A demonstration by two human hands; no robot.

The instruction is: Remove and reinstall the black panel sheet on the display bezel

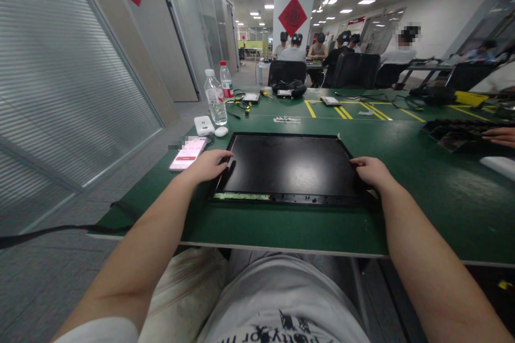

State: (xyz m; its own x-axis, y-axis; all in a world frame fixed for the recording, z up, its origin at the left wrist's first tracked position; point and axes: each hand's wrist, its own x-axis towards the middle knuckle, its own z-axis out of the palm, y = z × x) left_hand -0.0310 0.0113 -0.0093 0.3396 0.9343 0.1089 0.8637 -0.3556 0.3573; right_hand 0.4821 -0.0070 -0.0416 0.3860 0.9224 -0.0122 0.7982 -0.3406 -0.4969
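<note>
A black flat display panel (289,163) lies screen up on the green table, with a dark frame around it. Along its near edge runs a narrow green circuit strip (241,196), on the left part. My left hand (211,165) grips the panel's left edge, thumb and fingers closed about the frame. At the opposite side, my right hand (372,171) pinches the right edge between thumb and fingers. The undersides of both grips are hidden.
Left of the panel lie a lit phone (188,153), a white case (204,125) and a water bottle (216,97). Small metal pieces (287,119) lie behind it. Hard drives (330,101) sit farther back. Another person's hand (501,135) is by black parts (458,133) at right.
</note>
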